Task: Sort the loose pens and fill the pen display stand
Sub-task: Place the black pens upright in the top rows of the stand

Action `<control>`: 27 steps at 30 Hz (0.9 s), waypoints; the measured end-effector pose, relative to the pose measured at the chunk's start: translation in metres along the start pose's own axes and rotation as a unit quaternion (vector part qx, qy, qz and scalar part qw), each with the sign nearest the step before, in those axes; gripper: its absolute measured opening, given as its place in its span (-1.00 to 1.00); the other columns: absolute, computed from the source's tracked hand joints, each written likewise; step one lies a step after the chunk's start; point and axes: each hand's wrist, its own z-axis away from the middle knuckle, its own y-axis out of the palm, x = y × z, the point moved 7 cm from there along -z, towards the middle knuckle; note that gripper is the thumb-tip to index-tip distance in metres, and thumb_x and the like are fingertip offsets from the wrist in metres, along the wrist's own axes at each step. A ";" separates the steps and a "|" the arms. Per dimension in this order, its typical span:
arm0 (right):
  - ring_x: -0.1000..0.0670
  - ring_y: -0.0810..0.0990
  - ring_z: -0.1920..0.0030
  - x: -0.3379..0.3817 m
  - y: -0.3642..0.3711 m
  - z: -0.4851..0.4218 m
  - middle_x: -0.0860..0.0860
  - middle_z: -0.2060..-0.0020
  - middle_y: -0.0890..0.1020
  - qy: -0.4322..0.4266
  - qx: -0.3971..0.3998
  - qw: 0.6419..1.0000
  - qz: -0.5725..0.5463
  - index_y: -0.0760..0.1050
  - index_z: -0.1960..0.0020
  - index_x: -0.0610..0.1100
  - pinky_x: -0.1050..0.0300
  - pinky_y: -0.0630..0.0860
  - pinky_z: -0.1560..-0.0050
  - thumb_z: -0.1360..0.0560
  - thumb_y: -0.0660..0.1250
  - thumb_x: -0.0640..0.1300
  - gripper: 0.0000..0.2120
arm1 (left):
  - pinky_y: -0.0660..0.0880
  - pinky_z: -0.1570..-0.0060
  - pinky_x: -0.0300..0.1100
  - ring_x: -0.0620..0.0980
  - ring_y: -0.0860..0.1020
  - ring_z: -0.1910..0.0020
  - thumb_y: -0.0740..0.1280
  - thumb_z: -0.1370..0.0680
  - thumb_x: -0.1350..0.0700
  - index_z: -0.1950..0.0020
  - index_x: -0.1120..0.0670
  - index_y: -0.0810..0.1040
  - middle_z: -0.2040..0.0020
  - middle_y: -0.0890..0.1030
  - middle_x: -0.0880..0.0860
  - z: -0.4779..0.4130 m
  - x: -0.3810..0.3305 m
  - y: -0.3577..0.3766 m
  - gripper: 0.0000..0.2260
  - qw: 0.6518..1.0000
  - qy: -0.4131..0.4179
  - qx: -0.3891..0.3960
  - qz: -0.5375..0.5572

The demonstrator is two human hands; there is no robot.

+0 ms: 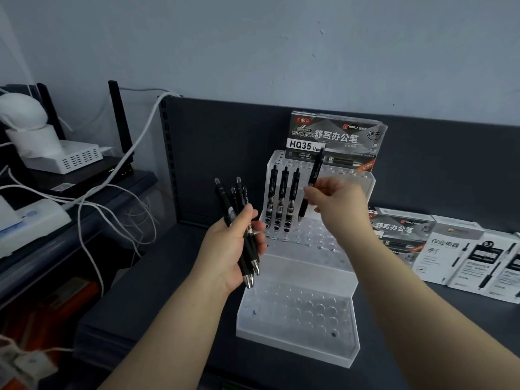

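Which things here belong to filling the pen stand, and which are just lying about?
For the job: clear display stand; three pens standing in it; pen bundle gripped by the left hand; single pen pinched by the right hand.

Just lying about: HQ35 box; pen boxes on the right; router; white cables.

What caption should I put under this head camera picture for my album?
Right hand holds a black pen above the clear display stand beside three standing pens; left hand grips a bunch.
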 end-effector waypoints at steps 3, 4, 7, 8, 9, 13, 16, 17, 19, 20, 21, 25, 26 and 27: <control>0.03 0.57 0.29 -0.008 0.010 0.002 -0.01 0.24 0.66 0.002 0.021 0.998 0.056 0.60 -0.01 -0.15 0.09 0.56 0.17 -0.48 0.37 -0.08 -0.82 | 0.47 0.47 -0.24 -0.07 0.48 0.45 0.29 -0.57 0.06 0.05 0.14 0.52 0.37 0.61 0.05 0.000 -0.002 -0.001 -0.85 1.000 0.010 -0.012 -0.006; 0.05 0.55 0.32 -0.011 0.013 0.002 -0.01 0.24 0.65 0.001 0.030 0.996 0.078 0.61 -0.01 -0.16 0.13 0.52 0.21 -0.48 0.37 -0.08 -0.82 | 0.46 0.48 -0.24 -0.07 0.47 0.46 0.27 -0.58 0.07 0.05 0.14 0.50 0.37 0.61 0.06 -0.001 -0.002 -0.002 -0.87 1.000 0.013 -0.016 -0.006; 0.02 0.50 0.36 -0.013 0.020 0.003 -0.07 0.24 0.66 -0.010 0.048 0.989 0.142 0.63 0.00 -0.18 0.15 0.44 0.24 -0.49 0.36 -0.08 -0.81 | 0.44 0.49 -0.24 -0.07 0.45 0.47 0.24 -0.60 0.13 0.08 0.14 0.47 0.37 0.62 0.06 0.000 -0.003 -0.002 -0.89 1.000 0.016 -0.017 -0.013; 0.00 0.49 0.37 -0.013 0.020 0.003 -0.09 0.24 0.67 -0.013 0.050 0.986 0.156 0.63 0.03 -0.19 0.13 0.44 0.25 -0.49 0.36 -0.07 -0.80 | 0.45 0.49 -0.24 -0.07 0.46 0.47 0.23 -0.60 0.14 0.09 0.15 0.48 0.37 0.62 0.06 0.001 -0.003 -0.001 -0.89 1.000 0.016 -0.014 -0.014; -0.01 0.48 0.38 -0.013 0.020 0.002 -0.11 0.26 0.66 -0.014 0.050 0.985 0.165 0.63 0.06 -0.20 0.11 0.46 0.25 -0.49 0.35 -0.07 -0.80 | 0.45 0.50 -0.24 -0.08 0.46 0.46 0.23 -0.60 0.15 0.08 0.15 0.49 0.37 0.62 0.06 0.001 -0.003 0.000 -0.89 1.000 0.017 -0.009 -0.013; -0.03 0.49 0.36 -0.011 0.020 0.004 -0.09 0.32 0.63 -0.015 0.058 0.981 0.185 0.62 0.10 -0.21 0.16 0.40 0.28 -0.50 0.35 -0.06 -0.79 | 0.49 0.48 -0.25 -0.09 0.49 0.47 0.24 -0.59 0.19 0.04 0.19 0.52 0.34 0.64 0.06 0.003 -0.003 0.007 -0.90 1.000 0.020 0.015 -0.008; 0.01 0.51 0.28 -0.009 0.014 0.009 0.04 0.31 0.57 -0.019 0.041 0.984 0.174 0.57 0.09 -0.15 0.21 0.36 0.25 -0.48 0.37 -0.07 -0.86 | 0.52 0.44 -0.23 -0.09 0.53 0.44 0.26 -0.58 0.20 0.00 0.21 0.52 0.31 0.66 0.07 0.004 -0.001 0.011 -0.91 0.999 0.012 0.030 -0.002; 0.04 0.50 0.29 -0.006 0.010 0.013 0.07 0.32 0.55 -0.018 0.026 0.988 0.148 0.53 0.10 -0.12 0.22 0.35 0.29 -0.48 0.37 -0.06 -0.88 | 0.53 0.43 -0.23 -0.08 0.55 0.41 0.27 -0.58 0.20 0.00 0.21 0.53 0.30 0.66 0.07 0.005 0.000 0.012 -0.90 0.999 0.010 0.034 0.001; 0.11 0.45 0.38 0.003 0.007 0.026 0.09 0.36 0.52 -0.026 0.027 0.996 0.083 0.50 0.14 -0.09 0.26 0.32 0.37 -0.48 0.36 -0.06 -0.89 | 0.53 0.40 -0.21 -0.07 0.55 0.36 0.28 -0.57 0.19 0.00 0.21 0.55 0.27 0.64 0.07 0.005 0.000 0.014 -0.89 0.999 0.008 0.037 0.001; 0.12 0.43 0.41 0.010 0.010 0.034 0.08 0.37 0.53 -0.029 0.056 0.997 0.044 0.52 0.16 -0.09 0.27 0.33 0.38 -0.48 0.36 -0.07 -0.89 | 0.53 0.40 -0.21 -0.06 0.55 0.34 0.28 -0.57 0.17 0.00 0.20 0.56 0.28 0.62 0.05 0.006 0.001 0.015 -0.88 0.999 0.006 0.035 -0.001; 0.12 0.43 0.43 0.016 0.017 0.042 0.07 0.38 0.54 -0.027 0.101 0.995 0.004 0.55 0.17 -0.09 0.26 0.36 0.37 -0.47 0.37 -0.07 -0.90 | 0.52 0.40 -0.21 -0.07 0.54 0.33 0.29 -0.57 0.16 0.01 0.19 0.57 0.30 0.61 0.04 0.007 0.002 0.017 -0.88 0.999 0.004 0.033 -0.002; 0.19 0.43 0.47 0.020 0.036 0.064 0.06 0.40 0.56 0.022 0.220 0.971 -0.093 0.61 0.18 -0.12 0.33 0.38 0.41 -0.44 0.41 -0.15 -0.95 | 0.52 0.37 -0.18 -0.04 0.62 0.30 0.27 -0.59 0.12 0.06 0.17 0.59 0.21 0.65 0.08 0.009 0.008 0.026 -0.84 0.999 0.000 0.036 -0.020; 0.18 0.43 0.48 0.017 0.036 0.064 0.05 0.40 0.57 0.035 0.224 0.969 -0.097 0.61 0.20 -0.12 0.32 0.37 0.40 -0.45 0.41 -0.18 -0.95 | 0.53 0.36 -0.18 -0.03 0.63 0.29 0.26 -0.59 0.12 0.07 0.17 0.60 0.18 0.66 0.09 0.010 0.009 0.027 -0.83 0.999 0.001 0.039 -0.027; 0.12 0.43 0.46 0.015 0.036 0.065 0.03 0.39 0.57 0.045 0.227 0.968 -0.099 0.62 0.22 -0.11 0.28 0.34 0.39 -0.45 0.40 -0.20 -0.92 | 0.53 0.34 -0.17 -0.02 0.64 0.27 0.26 -0.59 0.12 0.07 0.16 0.61 0.17 0.67 0.09 0.010 0.010 0.028 -0.82 0.998 0.002 0.045 -0.033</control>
